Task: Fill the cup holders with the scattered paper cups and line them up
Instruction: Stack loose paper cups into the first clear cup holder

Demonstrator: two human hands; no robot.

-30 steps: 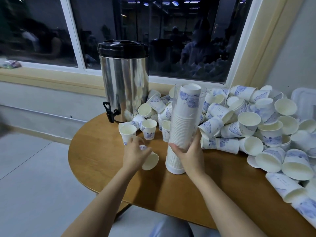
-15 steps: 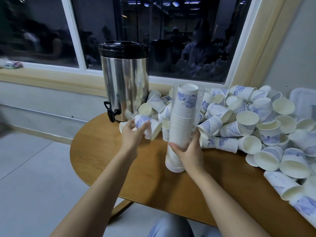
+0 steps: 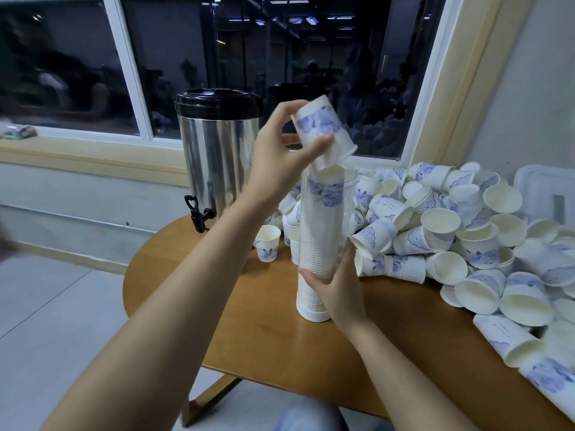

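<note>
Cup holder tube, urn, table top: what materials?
Tall clear cup-holder tube: looks like transparent glossy plastic; the stacked cups show through. Cylindrical silver drink urn: likely polished stainless steel, mirror reflections; black lid looks plastic. Round brown table: wood or wood-look laminate, smooth satin sheen.

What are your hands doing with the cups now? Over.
Left hand holds paper cup, mouth down, above clear cup holder. Right hand grips it low. Nothing in the way.
</note>
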